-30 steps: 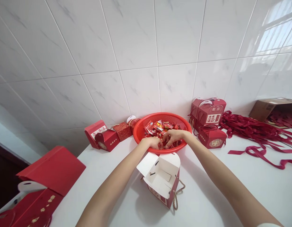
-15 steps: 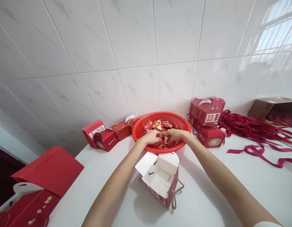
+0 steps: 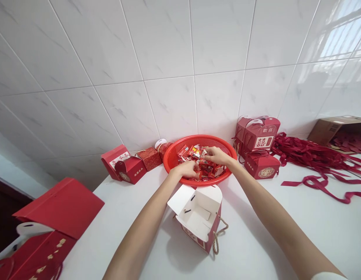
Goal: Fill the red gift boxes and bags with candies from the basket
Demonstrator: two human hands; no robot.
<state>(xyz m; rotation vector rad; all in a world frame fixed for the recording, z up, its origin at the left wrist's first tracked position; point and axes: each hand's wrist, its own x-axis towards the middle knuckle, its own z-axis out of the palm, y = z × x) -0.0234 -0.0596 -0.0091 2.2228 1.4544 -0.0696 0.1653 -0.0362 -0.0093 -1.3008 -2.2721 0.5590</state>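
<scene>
A red plastic basket [image 3: 168, 165] holds several small wrapped candies [image 3: 208, 171] in red and yellow packaging. My left hand [image 3: 188, 170] reaches over its near left side with curled fingers among the candies; what they grip is hidden. Slightly higher and further right, my right hand [image 3: 217, 156] has thumb and fingers pinched together on a wrapped candy at the pile's edge. In front of the basket, between my forearms, stands a red gift box [image 3: 213, 229] with its lid flaps up, a white bare inside and a rope handle hanging at the right.
Small red boxes [image 3: 133, 171] stand left of the basket, and stacked red boxes [image 3: 260, 138] to its right. Dark red ribbons [image 3: 309, 153] spread beside a cardboard carton [image 3: 326, 130]. A large red box [image 3: 60, 210] is at the near left. Behind everything rises a tiled wall [image 3: 168, 109].
My right hand has moved up and slightly right over the candies, away from my left hand. The left hand stays low in the basket. The open box has not moved.
</scene>
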